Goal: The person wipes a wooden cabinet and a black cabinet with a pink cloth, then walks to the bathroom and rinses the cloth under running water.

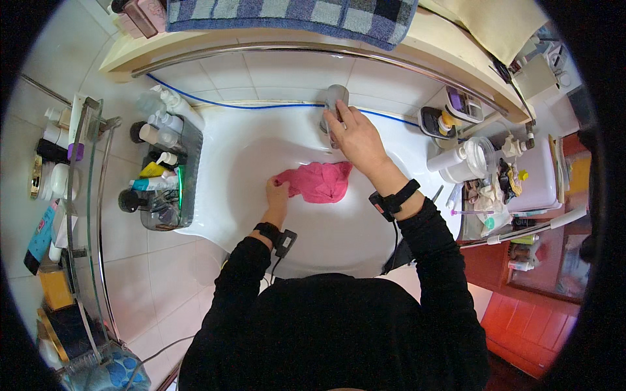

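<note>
A wet-looking pink cloth (320,183) lies bunched in the bowl of a white washbasin (244,127). My left hand (278,195) pinches the cloth's left end between thumb and fingers. Above the cloth, my right hand (354,134) rests on the metal faucet (337,93) at the back of the basin, its fingers spread over the handle. The faucet's spout is mostly hidden by that hand. Whether water is running cannot be told. Each wrist wears a black strap with a small device.
A grey basket (195,166) of bottles and tubes stands at the basin's left edge. To the right are a clear plastic container (472,159), a white bottle (447,155) and a black soap holder (437,124). A metal rail (293,47) and a checked towel (293,17) lie beyond the basin.
</note>
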